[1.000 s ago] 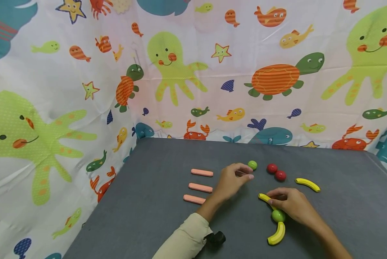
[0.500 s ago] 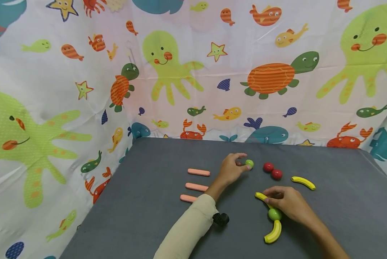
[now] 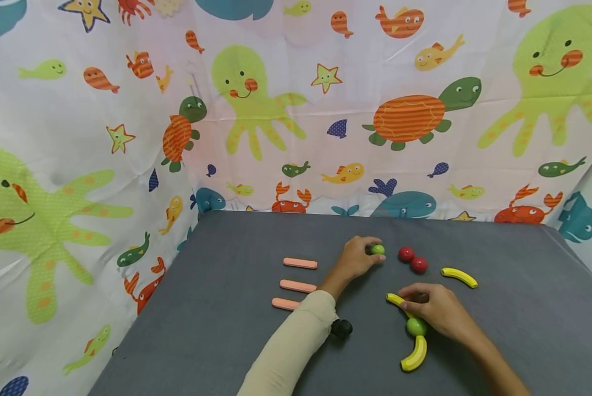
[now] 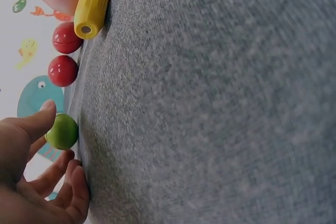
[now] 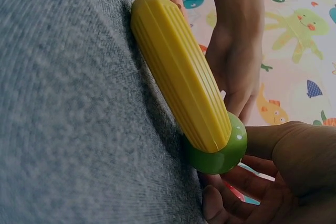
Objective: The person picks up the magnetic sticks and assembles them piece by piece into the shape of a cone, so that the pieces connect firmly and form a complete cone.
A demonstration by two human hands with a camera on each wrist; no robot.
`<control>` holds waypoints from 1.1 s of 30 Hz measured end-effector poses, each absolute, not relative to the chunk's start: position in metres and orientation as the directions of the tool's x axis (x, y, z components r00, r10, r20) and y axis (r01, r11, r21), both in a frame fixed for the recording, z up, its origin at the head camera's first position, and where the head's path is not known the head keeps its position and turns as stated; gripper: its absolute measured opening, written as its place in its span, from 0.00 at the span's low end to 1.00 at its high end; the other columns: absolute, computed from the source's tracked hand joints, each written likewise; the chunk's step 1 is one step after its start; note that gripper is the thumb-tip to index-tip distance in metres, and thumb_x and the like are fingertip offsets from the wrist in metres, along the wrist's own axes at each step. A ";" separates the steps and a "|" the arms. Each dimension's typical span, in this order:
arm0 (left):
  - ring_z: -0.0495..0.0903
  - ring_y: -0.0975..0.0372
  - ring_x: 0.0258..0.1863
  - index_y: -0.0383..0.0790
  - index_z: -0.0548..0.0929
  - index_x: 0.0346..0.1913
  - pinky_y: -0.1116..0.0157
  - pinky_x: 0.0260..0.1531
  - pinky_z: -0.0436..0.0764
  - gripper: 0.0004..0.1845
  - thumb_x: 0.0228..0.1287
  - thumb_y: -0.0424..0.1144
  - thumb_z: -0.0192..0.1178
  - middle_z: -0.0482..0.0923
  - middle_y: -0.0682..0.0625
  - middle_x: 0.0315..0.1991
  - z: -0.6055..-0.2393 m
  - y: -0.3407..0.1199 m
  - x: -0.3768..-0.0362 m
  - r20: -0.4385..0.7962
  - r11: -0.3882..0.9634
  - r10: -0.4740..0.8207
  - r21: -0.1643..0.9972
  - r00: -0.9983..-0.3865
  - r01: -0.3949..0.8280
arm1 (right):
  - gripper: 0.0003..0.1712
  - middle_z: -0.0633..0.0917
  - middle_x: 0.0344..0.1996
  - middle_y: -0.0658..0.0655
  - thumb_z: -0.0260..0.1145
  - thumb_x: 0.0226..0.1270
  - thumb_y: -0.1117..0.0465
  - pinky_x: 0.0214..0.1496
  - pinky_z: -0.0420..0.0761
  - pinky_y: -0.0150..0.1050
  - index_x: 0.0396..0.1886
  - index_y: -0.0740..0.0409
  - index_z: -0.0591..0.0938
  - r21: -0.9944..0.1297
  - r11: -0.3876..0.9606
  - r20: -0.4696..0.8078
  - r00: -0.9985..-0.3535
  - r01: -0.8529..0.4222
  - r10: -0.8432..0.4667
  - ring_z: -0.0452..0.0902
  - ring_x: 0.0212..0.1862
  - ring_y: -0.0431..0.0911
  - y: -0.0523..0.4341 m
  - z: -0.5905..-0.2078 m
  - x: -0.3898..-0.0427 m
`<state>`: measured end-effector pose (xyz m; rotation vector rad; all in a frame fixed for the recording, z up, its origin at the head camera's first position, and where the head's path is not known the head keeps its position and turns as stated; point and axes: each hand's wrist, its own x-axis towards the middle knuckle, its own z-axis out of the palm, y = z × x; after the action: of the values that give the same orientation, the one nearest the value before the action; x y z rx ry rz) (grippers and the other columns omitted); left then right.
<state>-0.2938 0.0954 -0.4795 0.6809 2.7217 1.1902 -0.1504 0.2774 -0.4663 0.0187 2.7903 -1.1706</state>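
I observe the left hand [image 3: 356, 258] with thumb and index finger curled round the far green ball [image 3: 377, 249], toward the far edge of the grey table [image 3: 202, 330], near two red balls [image 3: 406, 254]. The right hand [image 3: 437, 309] pinches a curved yellow rod [image 3: 394, 299] touching the near green ball [image 3: 416, 327]; a second yellow rod [image 3: 415, 355] adjoins, closer to the near edge.

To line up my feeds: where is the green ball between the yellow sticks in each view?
Head: lower right, the green ball between yellow sticks.
Left wrist: absent; the other green ball shows.
Right wrist: green ball right of and below centre, at a stick's end.
Landmark all share: the right hand.
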 end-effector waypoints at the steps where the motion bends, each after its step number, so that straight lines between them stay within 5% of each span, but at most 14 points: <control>1: 0.78 0.60 0.60 0.50 0.87 0.64 0.62 0.59 0.77 0.21 0.70 0.45 0.73 0.83 0.50 0.60 -0.479 0.095 -0.293 0.084 0.603 0.431 0.714 -0.898 0.356 | 0.13 0.92 0.45 0.53 0.78 0.68 0.56 0.38 0.79 0.38 0.49 0.54 0.92 -0.711 0.701 -0.113 -0.993 0.058 -0.033 0.85 0.43 0.43 0.277 -0.466 -0.151; 8: 0.77 0.66 0.44 0.50 0.90 0.59 0.68 0.45 0.77 0.17 0.69 0.45 0.73 0.85 0.53 0.49 -0.476 0.094 -0.288 0.074 0.629 0.440 0.686 -0.895 0.366 | 0.13 0.92 0.45 0.54 0.78 0.67 0.57 0.38 0.80 0.39 0.49 0.54 0.92 -0.711 0.700 -0.118 -0.993 0.066 -0.027 0.85 0.43 0.44 0.273 -0.466 -0.152; 17: 0.81 0.66 0.47 0.47 0.85 0.60 0.66 0.49 0.80 0.20 0.67 0.43 0.75 0.84 0.54 0.51 -0.480 0.088 -0.279 0.055 0.520 0.371 0.815 -0.927 0.257 | 0.14 0.91 0.45 0.53 0.78 0.67 0.56 0.39 0.81 0.38 0.49 0.56 0.91 -0.704 0.709 -0.102 -0.994 0.046 -0.037 0.86 0.44 0.44 0.274 -0.467 -0.152; 33: 0.85 0.64 0.50 0.46 0.86 0.65 0.71 0.42 0.83 0.20 0.73 0.44 0.70 0.85 0.55 0.58 -0.476 0.046 -0.243 0.117 0.305 0.486 0.906 -0.866 0.294 | 0.14 0.91 0.41 0.51 0.78 0.67 0.58 0.36 0.79 0.36 0.49 0.57 0.91 -0.703 0.710 -0.086 -0.995 0.025 -0.049 0.83 0.41 0.43 0.272 -0.469 -0.151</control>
<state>-0.2429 0.0463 -0.4764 0.7221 2.3886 1.5975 -0.1513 0.2721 -0.4689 -0.0198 2.8137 -1.1591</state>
